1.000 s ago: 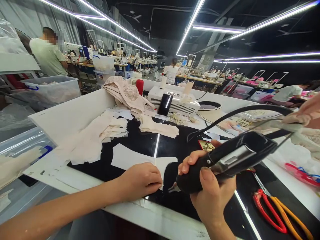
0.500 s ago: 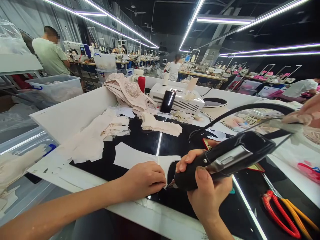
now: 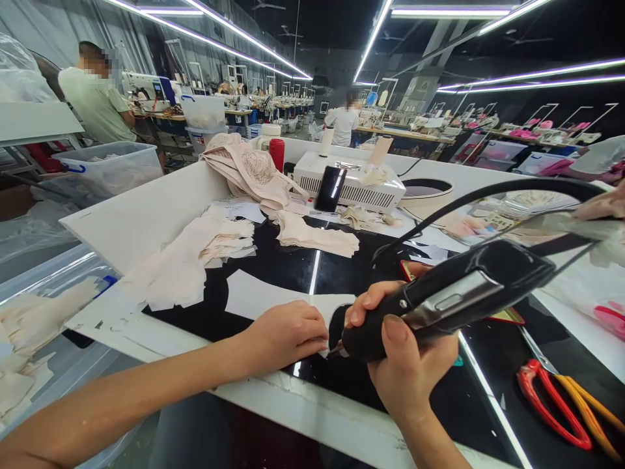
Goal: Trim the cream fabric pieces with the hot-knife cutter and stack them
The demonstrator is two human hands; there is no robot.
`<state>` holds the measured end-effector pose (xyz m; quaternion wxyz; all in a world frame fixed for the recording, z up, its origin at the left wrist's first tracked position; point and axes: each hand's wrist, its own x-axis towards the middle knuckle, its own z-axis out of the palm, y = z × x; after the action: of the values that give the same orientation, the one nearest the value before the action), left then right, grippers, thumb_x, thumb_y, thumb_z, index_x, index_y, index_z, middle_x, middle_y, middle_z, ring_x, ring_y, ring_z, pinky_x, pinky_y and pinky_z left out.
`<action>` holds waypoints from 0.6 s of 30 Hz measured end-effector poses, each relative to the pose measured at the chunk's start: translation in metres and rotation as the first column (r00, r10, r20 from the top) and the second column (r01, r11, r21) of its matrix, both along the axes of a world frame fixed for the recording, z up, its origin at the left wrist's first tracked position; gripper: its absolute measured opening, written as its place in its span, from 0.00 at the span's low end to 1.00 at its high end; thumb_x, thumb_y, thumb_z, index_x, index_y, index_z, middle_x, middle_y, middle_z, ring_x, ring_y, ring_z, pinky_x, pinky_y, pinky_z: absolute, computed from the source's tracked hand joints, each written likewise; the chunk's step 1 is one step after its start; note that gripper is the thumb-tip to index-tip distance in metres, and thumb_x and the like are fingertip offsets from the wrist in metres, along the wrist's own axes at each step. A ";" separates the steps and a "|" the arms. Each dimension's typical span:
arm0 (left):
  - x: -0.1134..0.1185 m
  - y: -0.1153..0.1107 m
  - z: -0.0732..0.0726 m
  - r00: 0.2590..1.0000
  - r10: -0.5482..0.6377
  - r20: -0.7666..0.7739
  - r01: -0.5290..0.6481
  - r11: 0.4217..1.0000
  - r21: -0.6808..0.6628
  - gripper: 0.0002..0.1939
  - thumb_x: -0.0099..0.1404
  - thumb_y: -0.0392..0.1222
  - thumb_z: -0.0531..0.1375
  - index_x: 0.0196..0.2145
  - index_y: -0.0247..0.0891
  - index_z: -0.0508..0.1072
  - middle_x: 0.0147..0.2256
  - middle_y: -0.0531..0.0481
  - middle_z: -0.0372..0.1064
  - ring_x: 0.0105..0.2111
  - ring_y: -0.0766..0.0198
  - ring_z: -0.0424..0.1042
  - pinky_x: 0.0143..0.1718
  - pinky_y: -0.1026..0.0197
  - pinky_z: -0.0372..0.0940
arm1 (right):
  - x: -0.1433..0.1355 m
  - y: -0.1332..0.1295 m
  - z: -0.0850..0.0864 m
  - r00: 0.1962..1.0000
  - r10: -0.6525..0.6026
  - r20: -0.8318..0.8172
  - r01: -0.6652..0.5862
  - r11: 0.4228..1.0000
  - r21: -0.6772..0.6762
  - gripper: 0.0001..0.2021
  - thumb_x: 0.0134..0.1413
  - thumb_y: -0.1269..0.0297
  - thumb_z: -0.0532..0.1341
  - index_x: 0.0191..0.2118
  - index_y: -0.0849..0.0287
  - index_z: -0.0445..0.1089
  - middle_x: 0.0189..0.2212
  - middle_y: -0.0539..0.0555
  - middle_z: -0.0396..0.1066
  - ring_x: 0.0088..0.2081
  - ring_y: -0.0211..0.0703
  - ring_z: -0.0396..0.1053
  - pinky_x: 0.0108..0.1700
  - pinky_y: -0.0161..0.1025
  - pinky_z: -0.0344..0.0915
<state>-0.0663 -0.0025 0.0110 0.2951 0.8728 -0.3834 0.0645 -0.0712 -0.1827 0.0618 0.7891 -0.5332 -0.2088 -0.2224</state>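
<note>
a sewing workshop, with rows of sewing machines point(image 3: 146, 88).

Clear passage: a bare strip of the black table surface point(image 3: 293, 270) lies between the white sheet point(image 3: 258, 296) and the small cream stack point(image 3: 317, 238). A second bare area lies between the right wrist point(image 3: 415, 417) and the red-and-orange scissors point(image 3: 551, 391).

Obstructions: cream fabric pieces point(image 3: 178, 264) cover the left side, beside the raised side panel point(image 3: 131, 212). The phone point(image 3: 331, 189) and white vented box point(image 3: 354, 182) block the rear. The left forearm point(image 3: 161, 384) crosses the front edge. The black tool point(image 3: 439, 303) and its arching cable point(image 3: 493, 187) obstruct access from the right.
</note>
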 end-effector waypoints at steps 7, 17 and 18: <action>0.000 -0.002 -0.001 0.992 -0.002 0.124 0.007 0.999 -0.038 0.06 0.71 0.31 0.69 0.43 0.37 0.77 0.48 0.47 0.76 0.47 0.57 0.75 0.53 0.59 0.68 | 0.000 0.001 -0.001 1.000 0.020 0.006 -0.020 1.000 0.012 0.23 0.62 0.60 0.73 0.58 0.49 0.66 0.34 0.47 0.75 0.27 0.39 0.72 0.30 0.41 0.74; 0.006 0.001 -0.007 0.981 -0.148 0.123 0.144 0.989 0.040 0.05 0.76 0.30 0.62 0.45 0.37 0.76 0.41 0.47 0.77 0.43 0.59 0.76 0.48 0.60 0.68 | 0.000 0.000 0.002 1.000 -0.019 -0.021 0.019 1.000 -0.015 0.24 0.60 0.56 0.74 0.57 0.51 0.66 0.32 0.47 0.74 0.26 0.41 0.72 0.28 0.42 0.73; 0.007 0.003 -0.006 0.978 -0.169 0.122 0.166 0.986 0.036 0.06 0.76 0.29 0.62 0.45 0.37 0.76 0.42 0.47 0.78 0.43 0.58 0.77 0.48 0.59 0.68 | 0.000 -0.001 0.003 0.999 -0.026 -0.024 0.025 0.999 -0.020 0.24 0.59 0.56 0.74 0.56 0.51 0.67 0.32 0.47 0.74 0.25 0.41 0.72 0.28 0.42 0.73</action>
<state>-0.0591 0.0005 0.0046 0.2637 0.8354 -0.4740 0.0891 -0.0715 -0.1835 0.0643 0.7833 -0.5463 -0.1947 -0.2240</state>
